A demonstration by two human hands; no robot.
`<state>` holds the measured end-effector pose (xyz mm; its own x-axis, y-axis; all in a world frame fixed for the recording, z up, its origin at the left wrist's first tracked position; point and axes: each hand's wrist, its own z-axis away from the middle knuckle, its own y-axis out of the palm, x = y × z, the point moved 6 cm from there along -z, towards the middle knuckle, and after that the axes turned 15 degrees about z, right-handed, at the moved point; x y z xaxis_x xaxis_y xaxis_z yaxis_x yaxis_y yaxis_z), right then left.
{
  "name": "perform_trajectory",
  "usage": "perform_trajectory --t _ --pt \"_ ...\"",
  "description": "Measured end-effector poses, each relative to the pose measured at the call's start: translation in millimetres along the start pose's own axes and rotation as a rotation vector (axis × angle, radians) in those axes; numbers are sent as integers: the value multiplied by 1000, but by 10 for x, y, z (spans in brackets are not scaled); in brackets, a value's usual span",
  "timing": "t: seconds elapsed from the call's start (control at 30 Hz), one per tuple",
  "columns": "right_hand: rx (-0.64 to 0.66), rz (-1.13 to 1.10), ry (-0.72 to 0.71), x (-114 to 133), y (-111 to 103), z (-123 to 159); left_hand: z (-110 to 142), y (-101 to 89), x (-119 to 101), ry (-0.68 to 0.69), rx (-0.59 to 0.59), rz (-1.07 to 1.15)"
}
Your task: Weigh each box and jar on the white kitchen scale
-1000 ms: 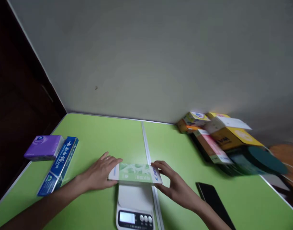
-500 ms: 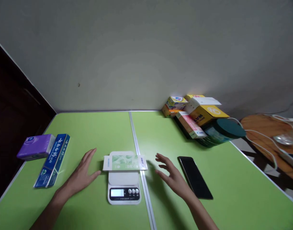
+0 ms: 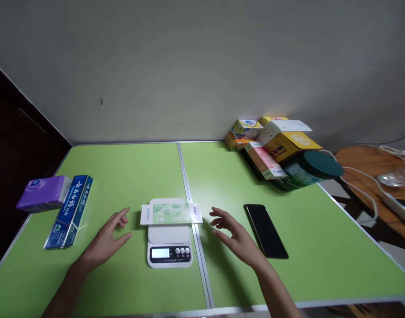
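Observation:
A white digital kitchen scale [image 3: 169,235] stands near the middle of the green table, its small display lit but too blurred to read. Across its platform lies a flat green and white box [image 3: 171,213], sticking out past both sides. My left hand [image 3: 107,238] hovers to the left of the scale with fingers apart and nothing in them. On the other side, my right hand [image 3: 234,236] is held in the air, fingers loosely curved and spread, also holding nothing. Neither hand touches the box. A black smartphone [image 3: 266,230] lies just right of my right hand.
At the left edge lie a purple tissue pack [image 3: 43,193] and blue toothpaste boxes [image 3: 69,212]. Back right, a yellow box [image 3: 282,143], a pink and white box [image 3: 264,160] and a dark green tub [image 3: 310,170] are grouped. A wooden stool [image 3: 358,161] with cables stands beyond the table [image 3: 129,172].
The view has tilted down slightly, so the table's front edge now shows. My left hand's fingers have curled a little; both hands stay beside the scale, and the box has not moved on it.

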<state>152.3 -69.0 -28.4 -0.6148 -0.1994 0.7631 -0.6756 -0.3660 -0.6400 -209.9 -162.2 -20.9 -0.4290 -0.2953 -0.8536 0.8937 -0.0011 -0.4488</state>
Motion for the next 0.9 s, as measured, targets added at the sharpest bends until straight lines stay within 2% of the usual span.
perform_trajectory --t 0.17,0.3,0.43,0.57,0.63,0.7,0.8,0.9 --pt "23 38 -57 58 0 -61 -75 124 -124 -18 46 -64" --pt "59 18 -108 111 136 -177 -171 244 -233 -92 102 -85" --pt "113 37 -104 225 254 -294 -288 317 -377 -35 122 -69" --pt "143 95 -160 354 168 -295 -381 327 -439 -26 107 -101" --pt "120 74 -188 369 10 -224 -420 344 -480 -48 96 -108" --pt "14 46 -188 317 -250 -115 -459 382 -583 -19 68 -103" --pt "-281 103 -76 59 -778 63 -514 499 -762 60 58 -112" --pt "-624 161 149 -363 -1335 160 -565 639 -803 75 107 -142"
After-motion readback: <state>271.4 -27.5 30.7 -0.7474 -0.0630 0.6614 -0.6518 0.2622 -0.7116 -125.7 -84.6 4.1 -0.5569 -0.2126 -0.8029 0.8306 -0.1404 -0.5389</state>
